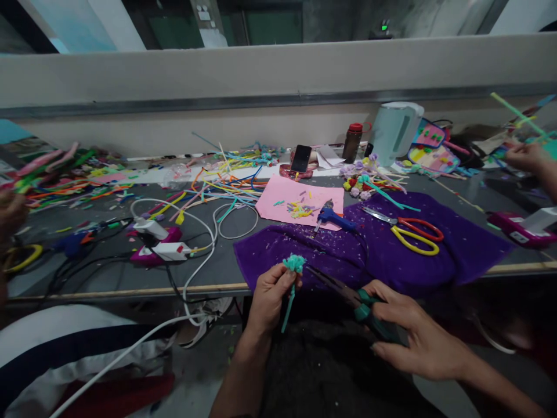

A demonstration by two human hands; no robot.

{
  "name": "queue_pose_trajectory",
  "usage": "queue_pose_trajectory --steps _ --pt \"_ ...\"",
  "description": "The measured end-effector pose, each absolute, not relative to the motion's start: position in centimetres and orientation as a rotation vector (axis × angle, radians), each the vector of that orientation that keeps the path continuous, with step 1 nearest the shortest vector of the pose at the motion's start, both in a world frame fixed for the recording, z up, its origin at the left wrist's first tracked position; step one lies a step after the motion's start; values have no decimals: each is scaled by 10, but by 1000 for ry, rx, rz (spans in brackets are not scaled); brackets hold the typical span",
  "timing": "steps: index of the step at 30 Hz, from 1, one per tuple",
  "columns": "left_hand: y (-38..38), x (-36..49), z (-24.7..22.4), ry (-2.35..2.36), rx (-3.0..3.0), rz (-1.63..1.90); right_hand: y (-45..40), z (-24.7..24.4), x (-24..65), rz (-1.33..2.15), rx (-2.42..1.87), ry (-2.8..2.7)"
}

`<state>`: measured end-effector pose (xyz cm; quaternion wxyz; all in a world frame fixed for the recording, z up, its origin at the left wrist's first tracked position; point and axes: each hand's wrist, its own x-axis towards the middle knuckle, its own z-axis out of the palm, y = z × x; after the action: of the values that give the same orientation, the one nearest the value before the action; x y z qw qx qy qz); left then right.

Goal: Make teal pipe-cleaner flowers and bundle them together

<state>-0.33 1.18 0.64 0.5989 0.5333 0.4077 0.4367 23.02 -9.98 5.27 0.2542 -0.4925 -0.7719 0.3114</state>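
A fluffy teal flower [294, 264] on a teal stem is pinched between the thumb and fingers of my left hand [270, 293], and its stem hangs down below. My right hand [409, 331] grips the green handles of dark-bladed scissors [337, 285]. The blade tips point left, just beside the flower. Beyond both hands lies a purple cloth [300, 244] dotted with small clippings. On it rest scissors with red and yellow handles [415, 232].
A blue glue gun [335, 217] lies by a pink sheet [278, 197] with clippings. Behind are a phone [301, 158], a brown bottle [352, 143] and a kettle [394, 133]. White cables [213, 244] and power strips [159, 252] are at left. Other people's hands show at both sides.
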Motion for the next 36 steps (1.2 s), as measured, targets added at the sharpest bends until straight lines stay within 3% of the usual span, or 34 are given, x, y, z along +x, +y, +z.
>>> queue_pose_trajectory --steps 11,36 --pt "12 -4 4 883 1234 969 -99 54 229 849 -1343 -2104" --pt "14 -8 11 875 1929 1039 -101 50 232 1020 -1231 -2026"
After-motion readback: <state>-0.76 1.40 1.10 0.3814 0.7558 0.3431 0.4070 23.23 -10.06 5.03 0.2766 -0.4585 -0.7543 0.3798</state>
